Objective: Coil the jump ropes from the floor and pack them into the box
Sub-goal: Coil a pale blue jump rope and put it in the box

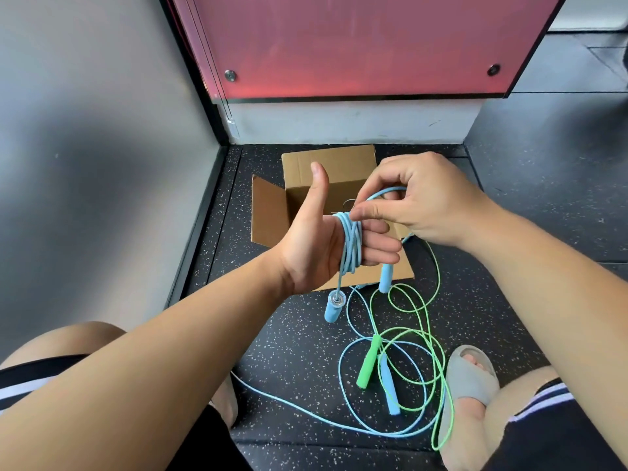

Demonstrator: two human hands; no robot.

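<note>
Winding the blue rope (350, 243) in front of the box (326, 164) | your left hand (316, 246) is serving as spool, fingers straight, thumb raised, for even loops | your right hand (418, 202) is pinching the strand, feeding turns | green rope (418, 334) is lying on your side of the box.

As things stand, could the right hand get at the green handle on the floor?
Likely not yet: the right hand is busy pinching the blue rope, though the green handle itself lies uncovered.

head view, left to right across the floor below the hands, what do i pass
dangling blue handle → green handle → blue handle on the floor → grey slipper
</note>
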